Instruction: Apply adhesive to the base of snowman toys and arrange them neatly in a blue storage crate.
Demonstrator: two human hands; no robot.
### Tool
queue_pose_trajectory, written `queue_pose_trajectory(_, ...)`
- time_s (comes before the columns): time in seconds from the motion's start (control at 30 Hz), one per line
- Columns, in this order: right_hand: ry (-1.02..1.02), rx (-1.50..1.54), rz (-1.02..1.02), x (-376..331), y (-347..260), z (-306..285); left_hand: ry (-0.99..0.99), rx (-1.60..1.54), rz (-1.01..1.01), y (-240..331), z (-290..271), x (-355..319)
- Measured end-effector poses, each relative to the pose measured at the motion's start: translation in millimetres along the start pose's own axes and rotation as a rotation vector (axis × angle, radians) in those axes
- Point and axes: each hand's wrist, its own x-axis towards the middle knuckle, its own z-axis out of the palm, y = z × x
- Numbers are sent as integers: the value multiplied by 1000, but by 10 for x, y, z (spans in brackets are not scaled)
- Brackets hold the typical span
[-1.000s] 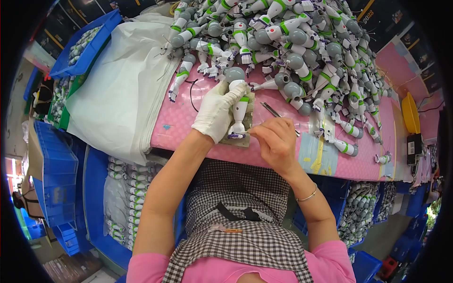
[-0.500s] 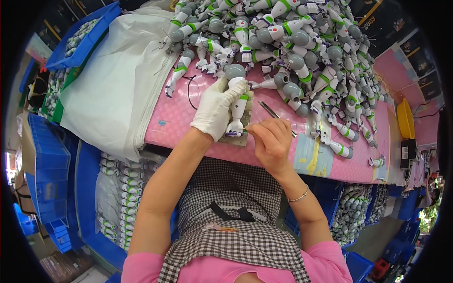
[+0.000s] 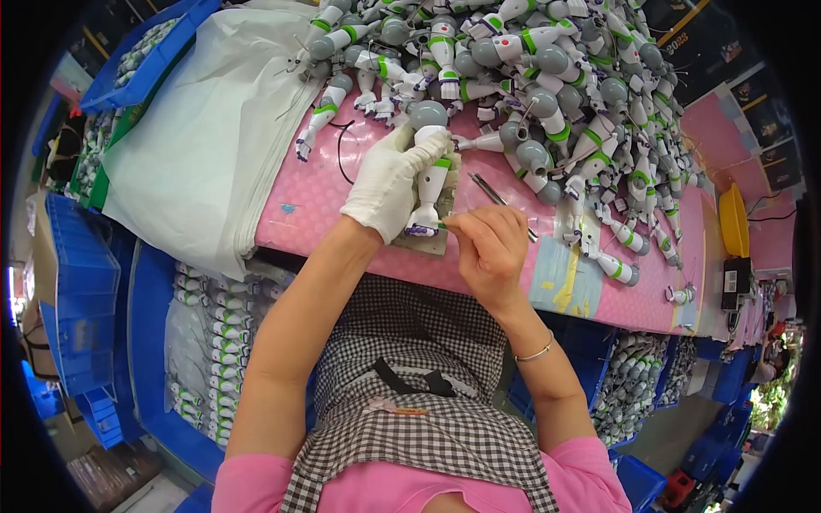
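Blue bins (image 3: 205, 342) hold bagged figures; both hands clamp: left (image 3: 389, 181) a toy figure (image 3: 430, 184), right (image 3: 489, 248) a thin tool (image 3: 445, 226).

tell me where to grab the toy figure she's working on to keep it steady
Take the toy figure around its white torso, from the left side, as the gloved left hand does now. It stands upright on the small pad; that grip leaves its lower right open to the right hand with its thin tool.
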Motion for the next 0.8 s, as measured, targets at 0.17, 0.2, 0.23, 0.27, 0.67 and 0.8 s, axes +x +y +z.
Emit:
queue_pose_trajectory(0.17,-13,8,-12,-17,14,-9,4,15,-13,-11,-12,5)
queue_pose_trajectory(0.2,-11,10,-17,1,36,11,-8,15,0,-10,-28,32)
queue_pose_trajectory(0.23,-18,12,0,9,22,16,-18,14,3,-20,-23,17)
queue_pose_trajectory(0.27,-25,15,17,10,16,17,-16,13,-3,-24,-14,4)
queue_pose_trajectory(0.67,17,4,7,-58,6,35,-15,36,1,-16,-13,7)
queue_pose_trajectory(0.8,13,-1,5,-1,6,60,4,41,10,-6,27,-21)
